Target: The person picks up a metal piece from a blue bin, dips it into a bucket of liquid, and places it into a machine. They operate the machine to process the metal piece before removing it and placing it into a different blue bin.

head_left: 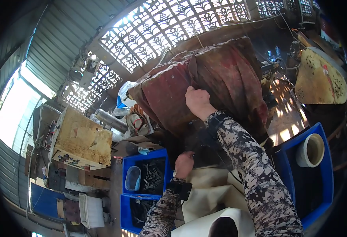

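A dark red, stained cloth hangs in folds in front of me. My right hand is closed on a fold of this cloth near its middle, arm stretched forward. Lower and to the left, my left hand is closed beside the upper blue bin. What its fingers hold, if anything, is lost in the dark area under the cloth. Camouflage sleeves cover both forearms, and a dark band sits at each wrist. A cream sheet lies draped over my lap, below both hands.
Dark slender pieces fill the upper blue bin and a lower blue bin. On the right, a blue tray holds a cream bucket. A stained yellowish box stands left, near a white crate. A perforated yellowish panel is far right.
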The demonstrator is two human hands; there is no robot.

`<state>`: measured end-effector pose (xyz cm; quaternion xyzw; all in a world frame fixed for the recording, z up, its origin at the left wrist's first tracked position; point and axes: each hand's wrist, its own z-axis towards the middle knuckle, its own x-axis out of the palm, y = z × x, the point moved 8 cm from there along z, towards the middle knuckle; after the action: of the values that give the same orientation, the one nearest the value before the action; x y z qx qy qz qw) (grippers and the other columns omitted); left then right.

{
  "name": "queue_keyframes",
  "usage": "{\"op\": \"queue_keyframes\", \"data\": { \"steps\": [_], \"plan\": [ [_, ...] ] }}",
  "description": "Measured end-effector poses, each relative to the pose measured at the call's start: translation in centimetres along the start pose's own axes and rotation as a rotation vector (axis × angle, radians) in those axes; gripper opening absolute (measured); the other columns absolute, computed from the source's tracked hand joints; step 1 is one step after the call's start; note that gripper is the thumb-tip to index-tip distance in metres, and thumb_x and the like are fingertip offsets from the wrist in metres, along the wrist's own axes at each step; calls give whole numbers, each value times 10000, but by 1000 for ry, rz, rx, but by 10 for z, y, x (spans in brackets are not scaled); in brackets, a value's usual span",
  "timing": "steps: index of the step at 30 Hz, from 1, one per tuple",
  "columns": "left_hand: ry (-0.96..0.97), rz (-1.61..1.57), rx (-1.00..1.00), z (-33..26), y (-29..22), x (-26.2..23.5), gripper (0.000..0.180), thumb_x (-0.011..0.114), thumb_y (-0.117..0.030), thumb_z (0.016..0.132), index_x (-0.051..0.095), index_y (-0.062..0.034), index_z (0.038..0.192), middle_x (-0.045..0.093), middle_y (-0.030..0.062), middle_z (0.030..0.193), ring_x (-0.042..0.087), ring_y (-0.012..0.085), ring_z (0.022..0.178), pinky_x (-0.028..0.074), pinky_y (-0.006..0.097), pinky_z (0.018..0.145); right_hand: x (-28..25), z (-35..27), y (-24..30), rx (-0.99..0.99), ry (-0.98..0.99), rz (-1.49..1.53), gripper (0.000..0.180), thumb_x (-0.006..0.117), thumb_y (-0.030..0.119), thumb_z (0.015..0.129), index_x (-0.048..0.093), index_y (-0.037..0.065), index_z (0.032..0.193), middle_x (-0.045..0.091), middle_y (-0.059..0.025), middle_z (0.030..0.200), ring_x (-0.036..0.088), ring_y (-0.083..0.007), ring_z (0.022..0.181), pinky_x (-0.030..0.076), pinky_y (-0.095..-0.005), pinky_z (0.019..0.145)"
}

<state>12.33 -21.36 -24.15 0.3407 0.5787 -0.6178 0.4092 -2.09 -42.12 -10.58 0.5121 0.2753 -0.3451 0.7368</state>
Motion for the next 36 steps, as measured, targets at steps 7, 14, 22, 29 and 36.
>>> {"op": "queue_keyframes", "data": {
  "steps": [7, 14, 22, 29, 36],
  "plan": [
    [0, -2, -12, 0, -2, -3, 220, 520, -111, 858, 722, -106, 945, 680, 156, 965, 636, 356, 924, 509, 448, 808, -1, 0, -1, 12, 35, 25, 294, 530, 311, 940, 567, 20, 960, 677, -256, 866, 672, -421, 846, 511, -522, 743],
    [-11, 5, -26, -2, 2, -3, 236, 524, -113, 840, 722, -117, 967, 684, 153, 974, 642, 346, 933, 515, 438, 814, -11, -6, 5, 20, 55, 2, 239, 493, 228, 922, 585, 11, 963, 680, -263, 890, 669, -425, 874, 512, -511, 773],
    [27, 49, -39, -2, 12, 8, 243, 522, -133, 825, 720, -138, 965, 687, 152, 969, 646, 337, 946, 515, 447, 818, -21, -13, 12, 30, 93, -32, 264, 498, 256, 937, 583, 13, 996, 688, -251, 916, 668, -416, 906, 506, -502, 814],
    [-12, 15, -30, -5, 6, -1, 243, 527, -128, 811, 720, -126, 958, 689, 152, 958, 644, 339, 945, 513, 448, 817, -16, -7, 11, 64, 145, -70, 311, 491, 323, 962, 566, 29, 1030, 677, -255, 976, 648, -428, 955, 492, -502, 839],
    [-15, 3, 12, -9, 4, -3, 231, 532, -121, 783, 714, -96, 921, 677, 163, 925, 638, 349, 925, 506, 461, 803, -15, -11, 10, 51, 151, -128, 322, 491, 340, 964, 555, 35, 1045, 675, -256, 977, 649, -423, 959, 491, -499, 838]
  ]
}}
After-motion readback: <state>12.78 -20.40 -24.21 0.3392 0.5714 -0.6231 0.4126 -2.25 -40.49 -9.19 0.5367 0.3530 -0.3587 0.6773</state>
